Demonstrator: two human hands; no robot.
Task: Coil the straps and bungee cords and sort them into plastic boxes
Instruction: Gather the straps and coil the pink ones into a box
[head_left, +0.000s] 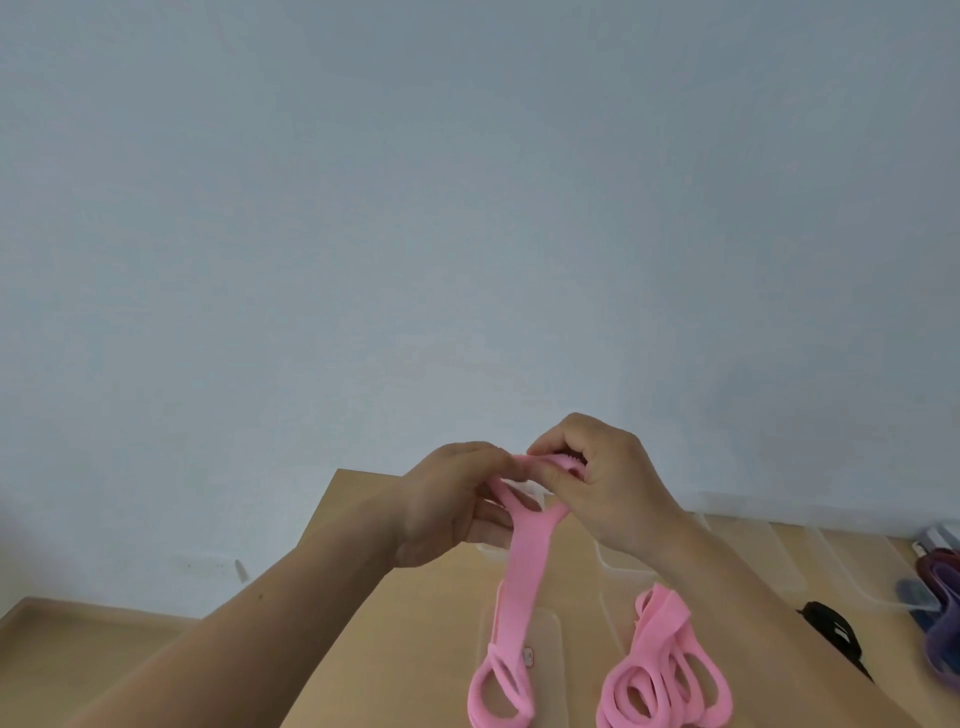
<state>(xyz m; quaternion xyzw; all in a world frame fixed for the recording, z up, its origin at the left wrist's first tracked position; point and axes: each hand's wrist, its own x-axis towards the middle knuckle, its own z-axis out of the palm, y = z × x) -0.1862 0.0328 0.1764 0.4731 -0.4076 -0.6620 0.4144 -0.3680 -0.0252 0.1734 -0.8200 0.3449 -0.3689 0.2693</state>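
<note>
a long flat pink fabric strap (524, 566) is pinched by the fingers of the left hand (447, 501) and right hand (613, 491), above the light wooden worktop (415, 654).

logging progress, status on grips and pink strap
Left grip, right grip pinching pink strap top. Tail trails down uncoiled. Second pink strap loose on table.

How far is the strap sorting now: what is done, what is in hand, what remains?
Done: little that shows. A pink bundle lies looped on the table; whether it is inside a box is unclear. In hand: the left hand and right hand pinch the top end of a pink strap, which hangs uncoiled. Left: coil it, put it in one of the clear boxes, then probably the black strap and purple straps.
</note>
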